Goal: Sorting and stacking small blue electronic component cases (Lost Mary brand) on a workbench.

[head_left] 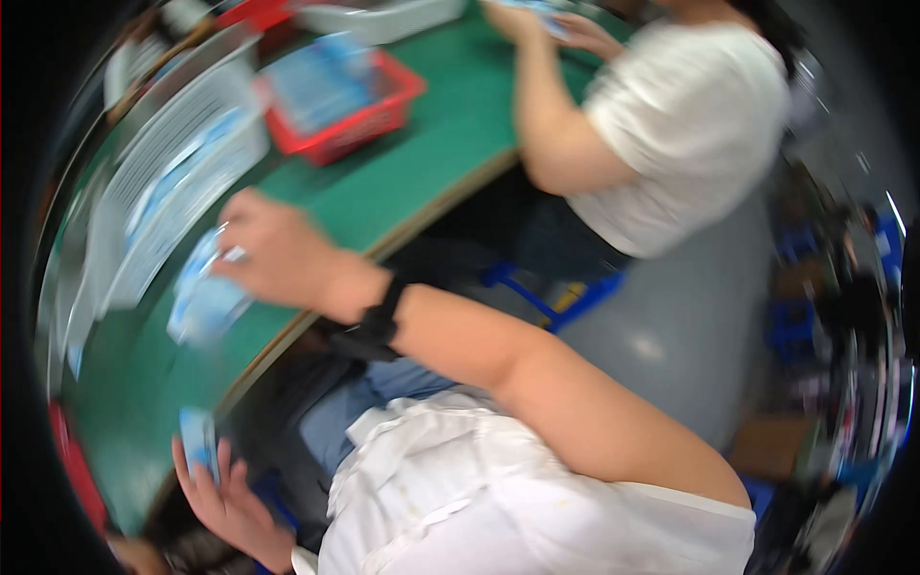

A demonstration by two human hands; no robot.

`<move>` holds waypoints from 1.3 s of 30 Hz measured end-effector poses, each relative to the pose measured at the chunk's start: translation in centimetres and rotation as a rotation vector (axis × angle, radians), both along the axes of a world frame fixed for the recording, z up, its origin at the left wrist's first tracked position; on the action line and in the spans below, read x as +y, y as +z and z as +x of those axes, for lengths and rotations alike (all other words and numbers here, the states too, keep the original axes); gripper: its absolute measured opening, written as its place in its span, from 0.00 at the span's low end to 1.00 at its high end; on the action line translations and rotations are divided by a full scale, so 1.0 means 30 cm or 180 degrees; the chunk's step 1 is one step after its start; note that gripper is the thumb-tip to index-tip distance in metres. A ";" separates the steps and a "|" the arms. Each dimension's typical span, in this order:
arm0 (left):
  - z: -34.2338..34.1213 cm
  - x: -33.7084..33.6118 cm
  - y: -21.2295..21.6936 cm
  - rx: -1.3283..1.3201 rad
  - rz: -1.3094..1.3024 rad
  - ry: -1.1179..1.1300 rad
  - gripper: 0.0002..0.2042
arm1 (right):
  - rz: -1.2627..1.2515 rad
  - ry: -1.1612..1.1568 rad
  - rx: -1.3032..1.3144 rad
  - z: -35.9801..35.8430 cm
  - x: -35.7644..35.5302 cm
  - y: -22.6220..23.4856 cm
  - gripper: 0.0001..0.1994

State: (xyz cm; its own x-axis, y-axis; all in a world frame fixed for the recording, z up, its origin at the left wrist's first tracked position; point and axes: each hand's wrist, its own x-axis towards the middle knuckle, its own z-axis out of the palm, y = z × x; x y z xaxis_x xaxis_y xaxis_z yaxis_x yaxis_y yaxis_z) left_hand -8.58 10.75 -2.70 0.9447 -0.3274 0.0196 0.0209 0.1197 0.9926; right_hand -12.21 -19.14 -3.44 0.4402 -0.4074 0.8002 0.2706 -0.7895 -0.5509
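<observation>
My right hand [278,249] is closed, its thumb and fingers pinching the upper edge of a light-blue and white plastic packet [201,302], which hangs over the green table. What lies inside the packet is too blurred to tell. At the table's near edge, my left hand [230,508] holds a small, flat, light-blue packet [197,439] upright between thumb and fingers. Beyond my right hand stands a white slatted plastic basket [206,101] with blue-and-white packets [177,182] in it.
A red basket [359,129] of clear blue packets stands on the green table [441,125]. Behind it is a white tray [379,21]. A co-worker in a white top [685,134] handles a blue item at the table's far right. A blue stool [561,302] stands below.
</observation>
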 end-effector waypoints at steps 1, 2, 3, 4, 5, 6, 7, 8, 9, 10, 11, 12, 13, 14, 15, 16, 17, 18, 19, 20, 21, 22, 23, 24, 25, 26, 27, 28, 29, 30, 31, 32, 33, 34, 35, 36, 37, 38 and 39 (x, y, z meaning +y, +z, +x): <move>-0.001 -0.032 0.025 0.0034 -0.0096 -0.0005 0.23 | -0.0024 0.0059 0.0107 -0.017 -0.002 0.009 0.09; -0.007 -0.072 0.054 0.0043 -0.0200 0.0012 0.23 | -0.0185 -0.0014 0.0114 -0.023 -0.007 0.010 0.09; -0.004 -0.082 0.075 0.0061 -0.0290 0.0037 0.23 | -0.0196 -0.0001 0.0329 -0.034 0.010 0.036 0.09; -0.003 -0.086 0.095 0.0048 -0.0369 0.0101 0.23 | -0.0313 -0.0015 0.0223 -0.018 0.018 0.036 0.08; 0.002 -0.109 0.089 0.0033 -0.0624 0.0066 0.22 | -0.0255 0.0085 0.0407 -0.019 0.021 0.032 0.09; 0.017 -0.106 0.089 0.0139 -0.0739 -0.0039 0.21 | -0.0029 0.0218 0.0590 -0.025 0.040 0.045 0.08; 0.020 -0.100 0.099 0.0136 -0.0769 -0.0073 0.18 | -0.0004 0.0313 0.0582 -0.016 0.061 0.051 0.07; 0.033 -0.099 0.099 0.0208 -0.0834 -0.0161 0.18 | 0.0034 0.0351 0.0598 -0.012 0.069 0.062 0.06; 0.043 -0.106 0.103 0.0324 -0.0854 -0.0227 0.18 | -0.0073 0.0320 0.0611 -0.005 0.071 0.064 0.05; 0.058 -0.108 0.102 0.0323 -0.0848 -0.0269 0.17 | 0.0103 0.0396 0.0652 0.001 0.088 0.074 0.05; 0.070 -0.123 0.106 0.0348 -0.0908 -0.0303 0.16 | 0.0130 0.0389 0.0670 0.003 0.090 0.080 0.05; 0.078 -0.141 0.110 0.0341 -0.1003 -0.0317 0.15 | 0.0144 0.0423 0.0652 0.004 0.086 0.081 0.05; 0.074 -0.153 0.113 0.0318 -0.0950 -0.0296 0.14 | 0.0147 0.0468 0.0715 -0.009 0.084 0.082 0.04; 0.088 -0.167 0.097 0.0261 -0.0905 -0.0300 0.14 | 0.0255 0.0565 0.0746 -0.008 0.082 0.068 0.04; 0.105 -0.179 0.086 0.0237 -0.0895 -0.0369 0.14 | 0.0192 0.0582 0.0808 -0.011 0.077 0.072 0.03; 0.121 -0.184 0.083 0.0228 -0.0877 -0.0449 0.15 | 0.0272 0.0629 0.0877 -0.018 0.078 0.077 0.03; 0.138 -0.189 0.076 0.0299 -0.0914 -0.0484 0.14 | 0.0283 0.0648 0.0940 -0.022 0.082 0.083 0.02; 0.151 -0.208 0.089 0.0313 -0.0938 -0.0510 0.14 | 0.0350 0.0608 0.1007 -0.037 0.075 0.098 0.02; 0.163 -0.215 0.092 0.0328 -0.0938 -0.0498 0.14 | 0.0341 0.0674 0.1033 -0.040 0.066 0.091 0.02; 0.179 -0.223 0.094 0.0343 -0.0946 -0.0486 0.14 | 0.0517 0.0661 0.1213 -0.046 0.066 0.093 0.02; 0.193 -0.234 0.090 0.0390 -0.0983 -0.0433 0.14 | 0.0496 0.0705 0.1236 -0.043 0.061 0.089 0.02; 0.204 -0.243 0.090 0.0346 -0.0986 -0.0308 0.14 | 0.0476 0.0754 0.1276 -0.041 0.057 0.085 0.02; 0.216 -0.250 0.091 0.0382 -0.1055 -0.0374 0.14 | 0.0486 0.0784 0.1293 -0.041 0.055 0.081 0.02; 0.225 -0.256 0.093 0.0405 -0.1113 -0.0442 0.14 | 0.0506 0.0815 0.1299 -0.044 0.051 0.077 0.02; 0.237 -0.262 0.088 0.0408 -0.1136 -0.0510 0.13 | 0.0443 0.0821 0.1277 -0.046 0.043 0.067 0.02; 0.242 -0.264 0.079 0.0367 -0.1127 -0.0402 0.13 | 0.0001 0.1024 0.1146 -0.046 0.007 0.034 0.04; 0.245 -0.269 0.074 0.0341 -0.1148 -0.0529 0.12 | 0.0079 0.0933 0.1312 -0.047 0.046 0.095 0.04; 0.250 -0.264 0.065 0.0319 -0.1165 -0.0654 0.12 | 0.0154 0.0845 0.1483 -0.059 0.090 0.162 0.04; 0.255 -0.261 0.057 0.0282 -0.1150 -0.0594 0.12 | 0.0149 0.0912 0.1457 -0.052 0.097 0.174 0.04; 0.250 -0.258 0.049 0.0322 -0.1163 -0.0654 0.12 | 0.0218 0.0859 0.1514 -0.057 0.095 0.172 0.04; 0.250 -0.253 0.043 0.0367 -0.1176 -0.0725 0.11 | 0.0288 0.0794 0.1574 -0.056 0.093 0.169 0.04; 0.254 -0.248 0.040 0.0356 -0.1158 -0.0678 0.11 | 0.0296 0.0845 0.1571 -0.050 0.096 0.166 0.04; 0.254 -0.249 0.036 0.0338 -0.1179 -0.0720 0.11 | 0.0278 0.0843 0.1576 -0.052 0.094 0.166 0.04; 0.253 -0.249 0.035 0.0322 -0.1200 -0.0771 0.11 | 0.0262 0.0832 0.1581 -0.053 0.093 0.166 0.04; 0.253 -0.248 0.037 0.0335 -0.1195 -0.0766 0.11 | 0.0270 0.0836 0.1593 -0.054 0.095 0.167 0.04; 0.255 -0.246 0.046 0.0361 -0.1161 -0.0850 0.11 | 0.0278 0.0793 0.1602 -0.055 0.098 0.172 0.04; 0.256 -0.244 0.053 0.0390 -0.1127 -0.0940 0.11 | 0.0288 0.0743 0.1611 -0.057 0.100 0.175 0.04; 0.254 -0.242 0.055 0.0408 -0.1122 -0.0963 0.11 | 0.0302 0.0719 0.1622 -0.058 0.104 0.178 0.04; 0.256 -0.242 0.057 0.0385 -0.1088 -0.0942 0.11 | 0.0387 0.0763 0.1639 -0.055 0.105 0.182 0.04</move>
State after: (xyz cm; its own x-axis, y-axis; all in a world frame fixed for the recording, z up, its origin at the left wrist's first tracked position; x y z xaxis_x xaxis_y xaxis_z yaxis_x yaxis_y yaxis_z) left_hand -0.90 3.48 -1.00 0.8137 -0.5771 0.0687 0.2167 0.4110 0.8855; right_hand -13.87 -16.00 2.01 0.8515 -0.3239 0.4123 0.1073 -0.6620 -0.7418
